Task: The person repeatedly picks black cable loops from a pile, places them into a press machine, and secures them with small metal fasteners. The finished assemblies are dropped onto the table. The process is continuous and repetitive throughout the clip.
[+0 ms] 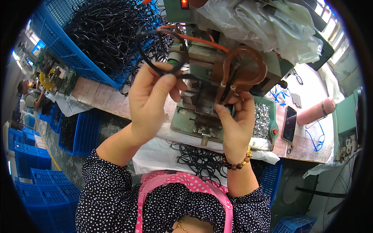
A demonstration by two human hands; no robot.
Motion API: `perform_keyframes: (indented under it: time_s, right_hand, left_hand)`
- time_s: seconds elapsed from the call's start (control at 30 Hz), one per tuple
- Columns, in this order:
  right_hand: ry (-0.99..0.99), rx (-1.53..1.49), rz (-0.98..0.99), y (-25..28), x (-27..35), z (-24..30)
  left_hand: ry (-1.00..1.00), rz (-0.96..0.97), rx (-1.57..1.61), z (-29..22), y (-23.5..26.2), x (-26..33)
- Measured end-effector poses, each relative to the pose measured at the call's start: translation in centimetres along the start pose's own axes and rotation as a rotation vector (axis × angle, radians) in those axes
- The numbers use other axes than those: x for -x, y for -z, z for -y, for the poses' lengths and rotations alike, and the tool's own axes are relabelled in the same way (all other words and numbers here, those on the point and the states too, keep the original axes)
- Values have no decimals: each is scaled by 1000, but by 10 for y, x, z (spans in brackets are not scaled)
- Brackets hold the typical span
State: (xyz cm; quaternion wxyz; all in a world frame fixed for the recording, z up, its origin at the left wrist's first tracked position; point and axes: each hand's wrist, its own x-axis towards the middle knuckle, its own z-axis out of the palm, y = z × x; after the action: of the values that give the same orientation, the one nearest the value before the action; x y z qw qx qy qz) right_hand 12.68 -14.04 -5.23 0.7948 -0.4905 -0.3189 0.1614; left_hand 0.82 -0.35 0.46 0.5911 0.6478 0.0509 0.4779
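Observation:
My left hand (pixel 149 103) pinches a thin black strap (pixel 145 58) bent into a loop, left of a green bench machine. A dark end of it seems to run from my fingers toward the machine's middle. At the metal work area (pixel 206 103) of the machine is my right hand (pixel 239 124), thumb and fingers closed together below a brown curved tube (pixel 262 72). Whatever those fingers hold is too small or hidden to make out. More black straps (pixel 198 159) lie on a white cloth in front of me.
A blue crate (pixel 58 40) heaped with black straps stands far left. Right of the machine are a green tray of small metal pieces (pixel 262 120), a phone (pixel 289 124) and a pink bottle (pixel 316 112). A plastic bag (pixel 264 27) drapes above. Blue crates line the floor.

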Motion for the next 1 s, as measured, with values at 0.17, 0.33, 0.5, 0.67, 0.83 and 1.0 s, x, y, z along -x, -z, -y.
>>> perform_keyframes:
  time_s: [0.17,0.33,0.5,0.67,0.83,1.0]
  right_hand:
    - [57,192,8,19,1,7]
    - [43,197,-134,51,7,14]
    - [280,461,-375,95,14,9]
    - [220,401,-669,127,28,-1]
    - [520,665,-659,141,30,-4]
    - [12,417,-529,154,24,-16]
  left_hand:
    - [131,246,-135,-1,-18,23]
    - [22,320,-299,14,-28,18]
    - [-196,355,-424,18,-31,10]
    - [-196,374,-375,13,-29,17]
    - [-123,322,-401,19,-30,13]
    - [-394,376,-512,24,-30,12]
